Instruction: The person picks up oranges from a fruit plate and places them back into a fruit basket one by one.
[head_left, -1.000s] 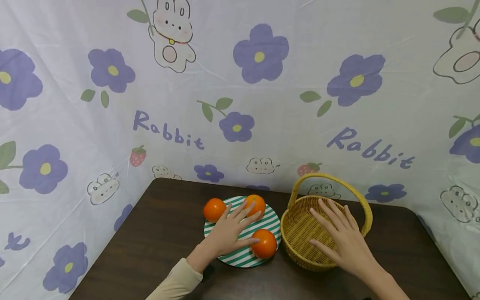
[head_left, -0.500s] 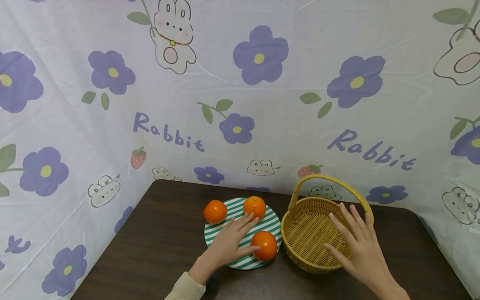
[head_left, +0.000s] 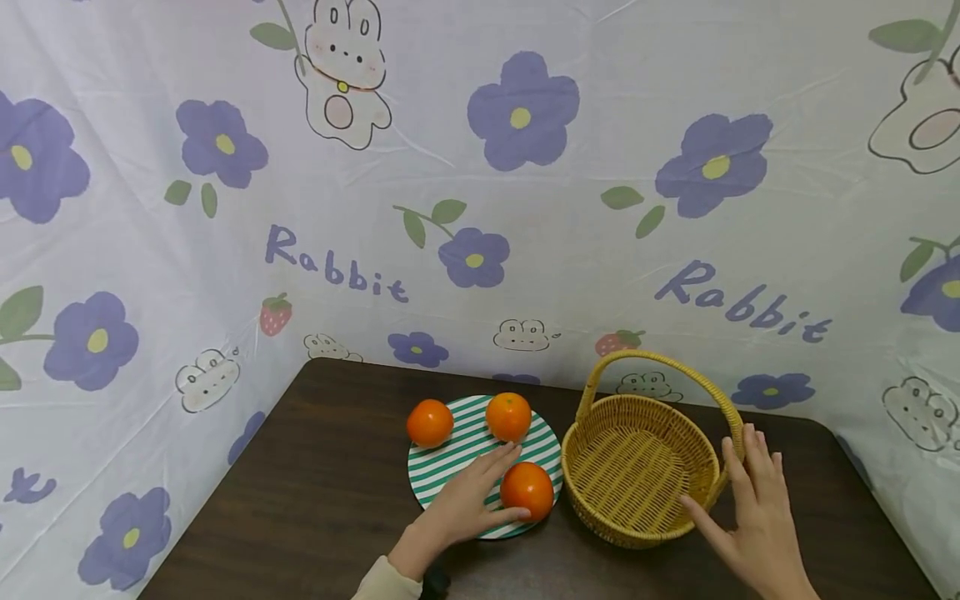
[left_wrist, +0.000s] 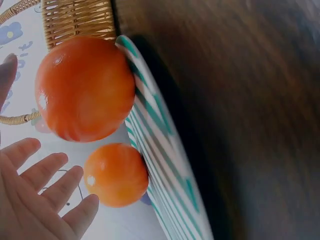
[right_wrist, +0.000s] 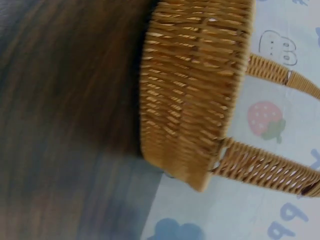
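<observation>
My left hand point(head_left: 467, 502) hovers beside the front orange-red fruit point(head_left: 527, 492), thumb on its near side and fingers behind it. In the left wrist view its fingers point(left_wrist: 55, 185) are spread, apart from this shiny round fruit point(left_wrist: 86, 89). Two more fruits, an orange point(head_left: 508, 417) and an orange-red one point(head_left: 431, 423), sit toward the back and left of the green-and-white striped plate point(head_left: 442, 477). My right hand point(head_left: 759, 521) is at the right side of a yellow wicker basket point(head_left: 617, 532), fingers extended near the handle's base. The right wrist view shows the basket's woven wall point(right_wrist: 192, 95), no hand.
Plate and basket stand side by side on a dark wooden table point(head_left: 300, 500). The basket's arched handle point(head_left: 660, 358) rises above its rim. A white cloth point(head_left: 585, 250) printed with flowers and rabbits hangs behind and to the left.
My left hand has drawn back from over the plate's middle to the front fruit. The right hand has moved from over the basket to its right side. Fruits and basket stay put.
</observation>
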